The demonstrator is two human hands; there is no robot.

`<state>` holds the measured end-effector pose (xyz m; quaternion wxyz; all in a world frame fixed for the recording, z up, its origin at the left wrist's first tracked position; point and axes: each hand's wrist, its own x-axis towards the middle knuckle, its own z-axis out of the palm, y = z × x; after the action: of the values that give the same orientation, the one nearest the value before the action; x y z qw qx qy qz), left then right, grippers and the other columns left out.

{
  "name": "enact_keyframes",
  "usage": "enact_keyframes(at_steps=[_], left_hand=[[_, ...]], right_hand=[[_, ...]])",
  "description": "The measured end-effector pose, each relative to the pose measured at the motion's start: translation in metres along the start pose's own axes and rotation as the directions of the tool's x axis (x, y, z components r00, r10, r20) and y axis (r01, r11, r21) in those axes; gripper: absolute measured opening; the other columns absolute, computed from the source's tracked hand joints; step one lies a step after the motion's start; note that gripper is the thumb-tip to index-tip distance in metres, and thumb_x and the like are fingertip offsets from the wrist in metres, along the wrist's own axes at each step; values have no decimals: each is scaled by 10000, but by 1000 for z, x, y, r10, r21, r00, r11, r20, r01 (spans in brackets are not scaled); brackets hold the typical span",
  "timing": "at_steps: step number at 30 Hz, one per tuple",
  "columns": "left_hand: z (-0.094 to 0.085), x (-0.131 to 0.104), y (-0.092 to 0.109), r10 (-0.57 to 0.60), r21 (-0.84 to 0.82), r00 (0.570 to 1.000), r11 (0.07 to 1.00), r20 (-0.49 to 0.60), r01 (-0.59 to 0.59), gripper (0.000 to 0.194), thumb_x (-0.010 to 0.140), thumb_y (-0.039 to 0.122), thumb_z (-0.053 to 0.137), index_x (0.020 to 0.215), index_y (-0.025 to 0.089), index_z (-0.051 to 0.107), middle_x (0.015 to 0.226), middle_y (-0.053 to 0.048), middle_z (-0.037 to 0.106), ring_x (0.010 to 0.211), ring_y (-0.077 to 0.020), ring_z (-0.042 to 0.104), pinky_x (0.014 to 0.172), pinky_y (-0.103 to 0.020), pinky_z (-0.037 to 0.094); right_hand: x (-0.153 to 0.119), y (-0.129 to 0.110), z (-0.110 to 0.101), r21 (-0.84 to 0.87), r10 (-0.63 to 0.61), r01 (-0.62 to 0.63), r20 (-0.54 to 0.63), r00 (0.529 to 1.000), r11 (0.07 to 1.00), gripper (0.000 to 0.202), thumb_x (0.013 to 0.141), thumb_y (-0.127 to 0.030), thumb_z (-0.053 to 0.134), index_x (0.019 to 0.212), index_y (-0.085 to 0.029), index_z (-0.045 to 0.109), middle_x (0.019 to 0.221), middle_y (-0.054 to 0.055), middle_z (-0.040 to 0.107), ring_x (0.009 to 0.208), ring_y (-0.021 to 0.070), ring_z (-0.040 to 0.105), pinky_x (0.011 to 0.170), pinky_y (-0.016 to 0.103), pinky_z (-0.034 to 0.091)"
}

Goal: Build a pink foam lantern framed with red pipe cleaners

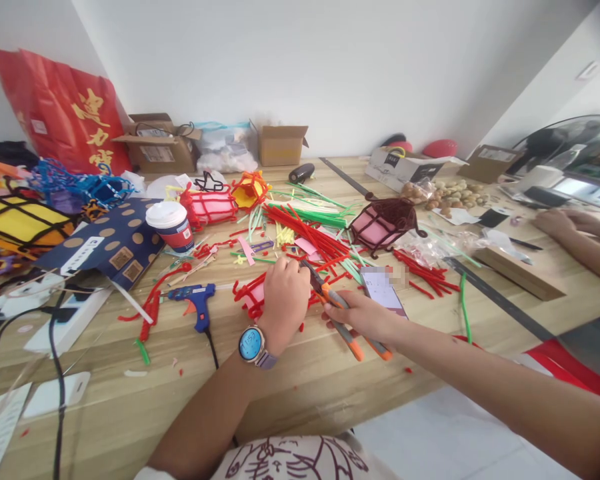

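My left hand [286,293], with a watch on its wrist, is closed on a small lantern frame [250,297] of red pipe cleaners with pink inside. The hand covers much of the frame. In my right hand [363,315] is a pair of pliers [349,341] with grey and orange handles. Their dark jaws reach up beside my left fingers, at the frame's upper right. Whether the jaws grip a pipe cleaner cannot be made out. A blue glue gun [200,303] lies left of the frame. Behind my hands is a pile of red pipe cleaners [313,233].
A phone [383,291] lies just beyond my right hand. A lidded paper cup [170,227] stands at left, near a power strip [67,320] with trailing cables. A brown-and-pink lantern [375,227] sits behind. Another person's arms [580,237] rest on the table at right.
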<state>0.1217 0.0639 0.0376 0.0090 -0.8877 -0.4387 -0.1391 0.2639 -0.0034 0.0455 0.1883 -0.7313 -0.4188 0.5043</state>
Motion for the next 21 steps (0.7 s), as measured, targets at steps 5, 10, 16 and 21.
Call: enact_keyframes(at_steps=[5,10,16,21], left_hand=[[0,0,0,5,10,1000,1000,-4,-5,218,930,145,487,876,174,696,908,-92,675,955,-266,561,774,-390,431],[1,-1,0,17,28,1000,999,-22,-16,194,919,144,504,876,180,690,903,-87,675,940,-262,555,762,-387,430],[2,-3,0,29,24,999,999,-46,-28,205,913,130,484,867,179,678,892,-95,669,925,-268,551,744,-393,428],[2,-3,-1,33,18,998,999,-45,-32,203,910,129,483,859,176,674,887,-99,666,921,-268,548,749,-395,434]], right_hand=[[-3,-5,-1,-21,-18,18,9,1000,1000,147,929,-271,538,813,-180,541,924,69,691,860,179,673,591,221,468],[-2,-5,1,-9,-26,26,14,1000,1000,197,941,-245,518,756,-178,506,807,46,644,802,160,665,519,192,421],[-3,-5,4,35,0,-1,22,1000,999,192,936,-259,548,773,-187,473,804,23,602,750,152,688,494,174,448],[-4,-5,7,36,-5,5,11,1000,999,177,932,-250,551,790,-193,461,786,5,559,712,148,673,462,175,455]])
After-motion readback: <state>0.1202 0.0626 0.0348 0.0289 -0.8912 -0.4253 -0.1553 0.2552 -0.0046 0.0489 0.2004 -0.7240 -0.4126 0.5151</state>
